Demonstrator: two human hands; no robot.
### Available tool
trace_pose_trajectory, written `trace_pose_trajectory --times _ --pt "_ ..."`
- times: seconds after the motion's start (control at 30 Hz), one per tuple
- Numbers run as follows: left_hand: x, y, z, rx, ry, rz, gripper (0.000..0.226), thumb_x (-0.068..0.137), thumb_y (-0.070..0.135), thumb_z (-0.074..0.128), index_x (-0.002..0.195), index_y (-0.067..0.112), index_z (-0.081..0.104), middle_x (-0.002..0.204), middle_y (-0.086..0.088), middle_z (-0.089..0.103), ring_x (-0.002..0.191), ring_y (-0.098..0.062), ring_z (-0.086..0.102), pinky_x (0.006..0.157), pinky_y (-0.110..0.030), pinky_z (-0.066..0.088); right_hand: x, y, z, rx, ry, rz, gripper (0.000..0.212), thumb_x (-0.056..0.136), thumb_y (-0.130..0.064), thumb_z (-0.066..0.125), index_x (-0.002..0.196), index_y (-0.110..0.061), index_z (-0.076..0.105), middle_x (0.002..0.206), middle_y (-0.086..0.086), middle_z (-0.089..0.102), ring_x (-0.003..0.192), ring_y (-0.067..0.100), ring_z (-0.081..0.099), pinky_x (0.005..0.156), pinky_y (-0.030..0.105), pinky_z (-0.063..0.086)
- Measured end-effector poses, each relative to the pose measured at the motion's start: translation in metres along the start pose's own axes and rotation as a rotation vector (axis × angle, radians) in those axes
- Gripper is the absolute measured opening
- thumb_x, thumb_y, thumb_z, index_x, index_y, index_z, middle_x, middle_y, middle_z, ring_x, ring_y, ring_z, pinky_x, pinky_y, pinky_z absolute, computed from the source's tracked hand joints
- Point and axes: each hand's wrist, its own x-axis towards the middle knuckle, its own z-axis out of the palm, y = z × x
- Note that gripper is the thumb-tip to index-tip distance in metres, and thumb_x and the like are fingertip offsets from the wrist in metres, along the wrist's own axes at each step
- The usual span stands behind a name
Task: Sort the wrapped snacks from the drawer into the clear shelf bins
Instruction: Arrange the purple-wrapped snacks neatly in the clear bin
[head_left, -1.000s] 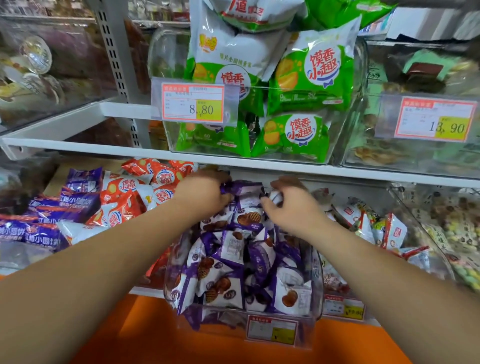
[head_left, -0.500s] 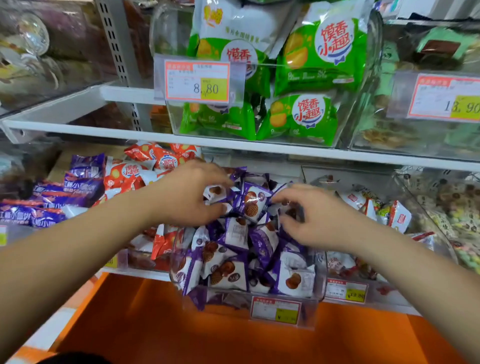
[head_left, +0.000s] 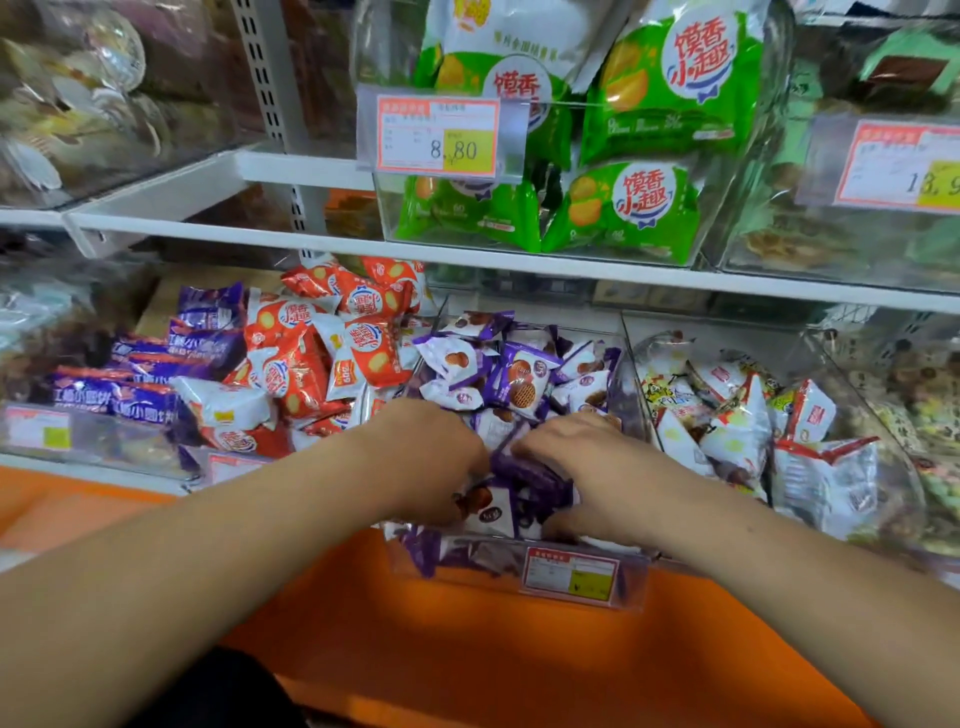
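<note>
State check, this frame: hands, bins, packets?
left hand: in middle bin, fingers hidden among purple packets, grip unclear
right hand: fingers and thumb gripping purple packets
middle bin: heaped full
orange packets: piled left of it
green packets: stacked in upper-shelf bin

One wide-angle view, worn on the person's head, faces forward and somewhat down, close to the shelving; the forearms enter from the two bottom corners, and the left hand (head_left: 431, 462) and right hand (head_left: 589, 467) meet near the frame's centre over the clear bin (head_left: 457, 558) of purple-wrapped snacks (head_left: 519, 376); the white shelf edge (head_left: 571, 266) crosses above, sloping down to the right; green packets (head_left: 670, 98) fill the top; an orange surface (head_left: 519, 665) fills the bottom.
</note>
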Motion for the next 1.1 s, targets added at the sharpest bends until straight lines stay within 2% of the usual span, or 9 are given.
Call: trace_pose_trajectory --times 0.2,0.37,0.43,0.53,0.73,0.83,0.9,1.0,1.1 --pt "0.008 -0.014 -0.002 -0.261 0.050 -0.115 0.019 0.090 0.031 0.070 0.108 0.033 0.074 0.107 0.007 0.071 0.095 -0.016 0.066 0.080 -0.034 0.059 -0.001 0.008 -0.008 0.137 0.253 0.075 0.036 0.088 -0.026 0.070 0.119 -0.036 0.056 0.116 -0.007 0.053 0.106 0.019 0.057 0.086 0.043 0.053" --pt "0.005 -0.034 -0.009 -0.469 0.225 -0.116 0.009 0.085 0.026 0.074 0.093 0.029 0.079 0.092 0.014 0.073 0.085 -0.005 0.066 0.079 -0.029 0.058 0.010 0.019 -0.038 0.319 0.616 0.130 0.036 0.087 -0.018 0.069 0.120 -0.031 0.062 0.111 -0.004 0.058 0.092 0.017 0.060 0.083 0.035 0.050" --pt "0.007 -0.047 -0.013 -0.694 0.385 -0.134 0.004 0.085 0.022 0.077 0.084 0.024 0.079 0.083 0.014 0.074 0.077 0.000 0.067 0.071 -0.020 0.054 0.019 0.018 -0.046 0.303 0.662 0.167 0.040 0.090 -0.022 0.068 0.128 -0.031 0.060 0.104 -0.002 0.054 0.088 0.021 0.061 0.079 0.036 0.049" --pt "0.022 -0.058 -0.009 -1.058 0.629 -0.216 0.005 0.088 0.022 0.079 0.084 0.023 0.077 0.079 0.013 0.073 0.067 0.001 0.065 0.059 -0.009 0.046 0.038 0.017 -0.049 0.163 0.656 0.249 0.044 0.096 -0.031 0.062 0.140 -0.028 0.056 0.109 0.007 0.060 0.106 0.030 0.060 0.082 0.038 0.049" --pt "0.078 -0.059 -0.005 -0.923 0.875 -0.300 0.009 0.089 0.029 0.077 0.088 0.020 0.075 0.077 0.018 0.064 0.069 0.004 0.058 0.061 -0.007 0.036 0.070 0.032 -0.039 -0.084 0.349 0.383 0.041 0.093 -0.059 0.055 0.132 -0.044 0.057 0.122 -0.001 0.061 0.118 0.027 0.058 0.081 0.036 0.051" --pt "0.092 -0.064 -0.007 -0.731 0.767 -0.357 0.018 0.091 0.038 0.073 0.093 0.020 0.076 0.086 0.007 0.066 0.079 -0.014 0.061 0.064 -0.022 0.042 0.076 0.044 -0.036 0.016 0.285 0.449 0.046 0.093 -0.066 0.047 0.136 -0.051 0.052 0.125 0.000 0.061 0.122 0.027 0.056 0.085 0.036 0.050" --pt "0.092 -0.065 -0.012 -0.499 0.681 -0.387 0.025 0.094 0.045 0.065 0.099 0.024 0.077 0.101 0.000 0.071 0.092 -0.024 0.063 0.068 -0.027 0.044 0.076 0.049 -0.042 0.064 0.229 0.419 0.050 0.091 -0.070 0.043 0.137 -0.053 0.049 0.143 0.000 0.049 0.135 0.027 0.045 0.097 0.038 0.047" --pt "0.073 -0.064 -0.021 -0.436 0.698 -0.298 0.023 0.099 0.038 0.059 0.110 0.026 0.076 0.105 -0.003 0.075 0.096 -0.029 0.066 0.074 -0.031 0.048 0.060 0.048 -0.054 0.108 0.185 0.324 0.067 0.087 -0.079 0.046 0.148 -0.054 0.036 0.162 -0.006 0.025 0.150 0.026 0.025 0.110 0.042 0.040" --pt "0.038 -0.059 -0.014 -0.460 0.766 -0.071 0.016 0.094 0.029 0.067 0.107 0.025 0.076 0.106 0.003 0.073 0.098 -0.019 0.067 0.084 -0.036 0.054 0.028 0.042 -0.056 -0.043 0.309 0.258 0.071 0.084 -0.074 0.056 0.147 -0.047 0.040 0.152 -0.002 0.039 0.140 0.028 0.038 0.102 0.042 0.047"
